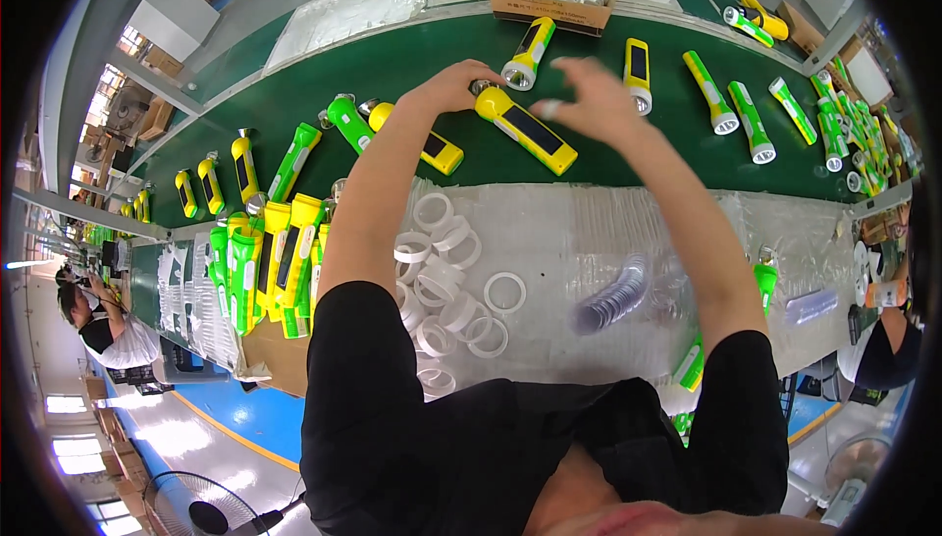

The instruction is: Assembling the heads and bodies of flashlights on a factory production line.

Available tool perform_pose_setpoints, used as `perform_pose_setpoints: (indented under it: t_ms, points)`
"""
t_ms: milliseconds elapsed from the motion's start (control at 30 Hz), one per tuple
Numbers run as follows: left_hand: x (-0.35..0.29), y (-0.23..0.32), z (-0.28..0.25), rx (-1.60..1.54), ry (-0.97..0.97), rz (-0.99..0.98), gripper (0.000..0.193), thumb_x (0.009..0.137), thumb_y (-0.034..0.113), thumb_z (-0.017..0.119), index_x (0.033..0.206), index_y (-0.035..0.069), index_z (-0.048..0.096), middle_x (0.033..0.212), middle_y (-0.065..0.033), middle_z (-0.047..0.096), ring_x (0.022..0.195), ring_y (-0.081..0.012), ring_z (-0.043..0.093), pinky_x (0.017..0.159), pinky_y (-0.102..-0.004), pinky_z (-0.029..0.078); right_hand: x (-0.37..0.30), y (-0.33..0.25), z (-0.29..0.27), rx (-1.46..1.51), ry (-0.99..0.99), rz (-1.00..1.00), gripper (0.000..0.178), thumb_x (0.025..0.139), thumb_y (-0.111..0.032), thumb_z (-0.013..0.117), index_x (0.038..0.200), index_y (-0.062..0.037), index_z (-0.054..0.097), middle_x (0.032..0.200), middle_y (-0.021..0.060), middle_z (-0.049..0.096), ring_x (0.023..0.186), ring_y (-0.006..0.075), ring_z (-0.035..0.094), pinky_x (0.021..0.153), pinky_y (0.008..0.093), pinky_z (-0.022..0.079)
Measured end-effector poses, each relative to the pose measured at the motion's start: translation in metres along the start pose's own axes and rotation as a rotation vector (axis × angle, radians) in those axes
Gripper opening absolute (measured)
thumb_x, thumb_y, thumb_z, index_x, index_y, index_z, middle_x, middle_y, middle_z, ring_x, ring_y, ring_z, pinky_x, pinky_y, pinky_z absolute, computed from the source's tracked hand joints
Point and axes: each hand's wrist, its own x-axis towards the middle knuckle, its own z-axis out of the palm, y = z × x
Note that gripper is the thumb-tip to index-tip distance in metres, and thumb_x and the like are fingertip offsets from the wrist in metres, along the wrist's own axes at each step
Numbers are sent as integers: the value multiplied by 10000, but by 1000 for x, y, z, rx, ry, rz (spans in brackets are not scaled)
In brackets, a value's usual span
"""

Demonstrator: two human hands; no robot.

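My left hand [453,87] is curled at the head end of a yellow flashlight [530,132] with a dark panel, which lies slanted on the green belt. Its fingertips grip the bare, silvery head, which shows no white ring. To the right, my right hand [601,104] hovers over the belt, fingers spread and slightly blurred, with something white at a fingertip. Beyond the hands lies a yellow flashlight with a white head [530,53]. Another yellow flashlight [439,151] is partly hidden behind my left forearm.
White plastic rings [439,281] and a row of clear discs [613,295] lie on the plastic-covered bench. Green and yellow flashlights [285,251] stand bunched at left. A carton [549,11] of white rings sits across the belt [589,158]; more flashlights [751,122] lie rightward.
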Motion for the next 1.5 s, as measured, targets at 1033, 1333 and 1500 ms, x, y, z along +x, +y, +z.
perform_pose_setpoints:
  t_ms: [1033,1333,1500]
  points:
    - [-265,303,126,-53,465,608,600,932,578,408,1290,128,578,1218,-22,628,1168,-291,524,971,-416,319,-358,-109,-8,1431,-367,415,532,977,-379,513,1391,-93,341,994,109,576,769,196,628,646,306,530]
    - [-217,272,168,-6,557,68,569,815,311,700,1282,37,527,1179,-159,596,1127,-336,526,962,-408,406,-361,-86,-16,1416,-56,417,520,970,-466,490,1325,-92,421,845,114,591,727,174,581,673,302,483]
    - [-208,254,176,-62,452,125,605,765,324,731,1259,32,538,1165,-139,586,1080,-325,527,909,-439,426,-363,-82,-15,1421,-43,416,509,979,-456,478,1325,-87,425,842,115,592,722,175,581,666,314,488]
